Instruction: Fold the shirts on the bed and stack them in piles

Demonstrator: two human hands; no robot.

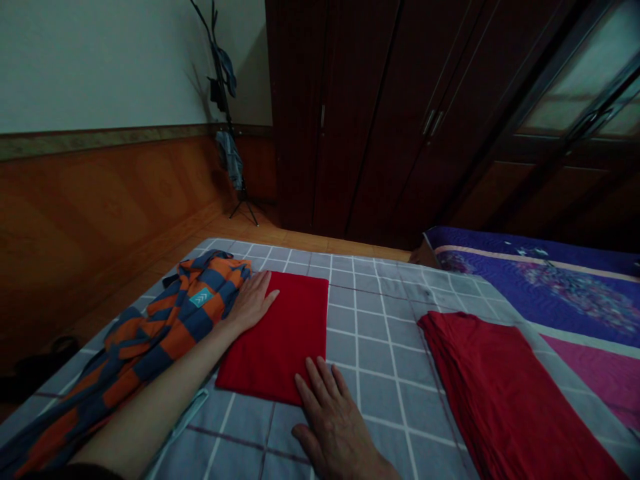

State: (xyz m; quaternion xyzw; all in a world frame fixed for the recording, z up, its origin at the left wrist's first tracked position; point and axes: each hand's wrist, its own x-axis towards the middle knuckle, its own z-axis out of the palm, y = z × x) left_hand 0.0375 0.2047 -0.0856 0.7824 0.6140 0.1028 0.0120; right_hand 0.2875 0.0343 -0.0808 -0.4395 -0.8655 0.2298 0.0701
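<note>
A red cloth (285,327), folded into a flat rectangle, lies on a grey bed sheet with white grid lines (380,333). My left hand (253,300) rests on its upper left part, fingers stretched out. My right hand (330,413) is spread at the cloth's lower right corner, its fingertips on the red fabric and its thumb over the sheet. Beside my left arm lies a crumpled orange and blue checked garment (170,333). A second, looser red cloth (505,387) is on the right side of the bed.
A purple and pink floral bedspread (575,287) lies at the right. Beyond the bed stand a dark wooden wardrobe (360,120) and a black coat stand (225,100) with clothes on it. A pale green edge (187,417) shows beneath my left forearm.
</note>
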